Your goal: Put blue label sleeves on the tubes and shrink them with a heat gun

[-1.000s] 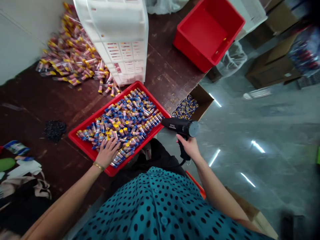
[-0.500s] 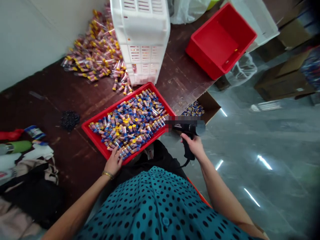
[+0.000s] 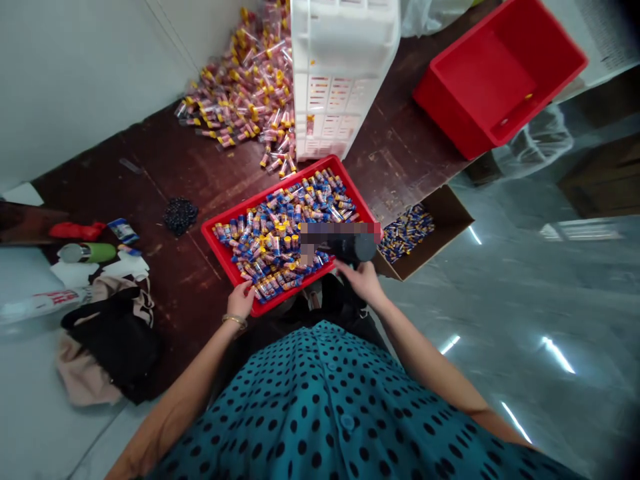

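A shallow red tray (image 3: 227,273) full of small clear tubes with blue and yellow caps (image 3: 280,233) sits in front of me. At its near left corner my left hand (image 3: 241,299) is closed over the rim, fingertips beside the nearest tubes. My right hand (image 3: 365,283) is at the near right side, closed on a black heat gun (image 3: 347,247). The barrel lies over the tray's right part and points left across the tubes. Its handle is mostly hidden against my dark trousers, and the front end is blurred out.
Behind the tray stands a white slotted crate (image 3: 345,80) beside a heap of pink, yellow-capped tubes (image 3: 250,93). A deep red bin (image 3: 460,113) is at back right. Below it, a cardboard box (image 3: 450,223) holds more tubes. Left are black bits (image 3: 180,215), a green bottle (image 3: 95,252) and a bag (image 3: 115,340).
My right hand has brought the heat gun left, from beside the tray to over its right part. My left hand has drawn its fingers back toward the rim. The camera view has shifted.
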Tool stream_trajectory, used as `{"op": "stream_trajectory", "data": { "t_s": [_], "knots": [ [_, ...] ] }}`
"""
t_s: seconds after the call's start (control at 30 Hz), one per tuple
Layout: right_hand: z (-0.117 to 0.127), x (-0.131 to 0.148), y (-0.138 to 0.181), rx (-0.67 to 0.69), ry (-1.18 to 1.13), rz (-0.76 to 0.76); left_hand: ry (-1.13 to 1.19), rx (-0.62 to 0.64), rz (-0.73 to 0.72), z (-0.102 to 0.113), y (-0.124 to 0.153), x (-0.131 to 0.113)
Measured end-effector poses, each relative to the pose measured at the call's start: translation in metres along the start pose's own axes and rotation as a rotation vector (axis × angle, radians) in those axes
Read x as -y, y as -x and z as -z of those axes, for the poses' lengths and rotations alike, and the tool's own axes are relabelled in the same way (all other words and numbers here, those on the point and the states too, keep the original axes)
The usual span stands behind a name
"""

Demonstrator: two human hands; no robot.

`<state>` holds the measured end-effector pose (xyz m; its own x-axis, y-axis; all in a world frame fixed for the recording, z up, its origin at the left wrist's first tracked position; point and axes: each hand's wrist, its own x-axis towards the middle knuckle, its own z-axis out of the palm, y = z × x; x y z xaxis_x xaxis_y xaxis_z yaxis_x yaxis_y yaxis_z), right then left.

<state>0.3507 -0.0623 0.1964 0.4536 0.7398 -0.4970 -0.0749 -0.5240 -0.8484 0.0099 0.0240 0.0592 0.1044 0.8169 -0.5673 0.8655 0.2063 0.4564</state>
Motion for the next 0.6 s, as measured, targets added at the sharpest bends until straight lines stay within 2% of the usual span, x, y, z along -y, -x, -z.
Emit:
{"op": "stream_trajectory", "data": {
  "t_s": [0.1,0.2,0.27,0.37,0.5,0.6],
  "knots": [
    [0.027,-0.007,-0.002,-0.095,-0.045,-0.119,-0.044,0.075,0.085,-0.019,-0.005,-0.010],
    [0.051,-0.014,0.005,-0.182,-0.050,-0.162,-0.104,0.089,0.207,-0.036,-0.009,-0.020],
    [0.061,-0.018,0.013,-0.234,-0.042,-0.164,-0.133,0.090,0.263,-0.039,-0.009,-0.024],
    [0.067,-0.025,0.025,-0.255,-0.060,-0.195,-0.161,0.086,0.271,-0.037,-0.007,-0.028],
    [0.065,-0.031,0.038,-0.194,-0.032,-0.254,-0.148,0.065,0.223,-0.032,0.000,-0.032],
    [0.060,-0.031,0.044,0.015,0.030,-0.214,-0.076,0.028,0.192,-0.030,0.001,-0.034]
  ]
}}
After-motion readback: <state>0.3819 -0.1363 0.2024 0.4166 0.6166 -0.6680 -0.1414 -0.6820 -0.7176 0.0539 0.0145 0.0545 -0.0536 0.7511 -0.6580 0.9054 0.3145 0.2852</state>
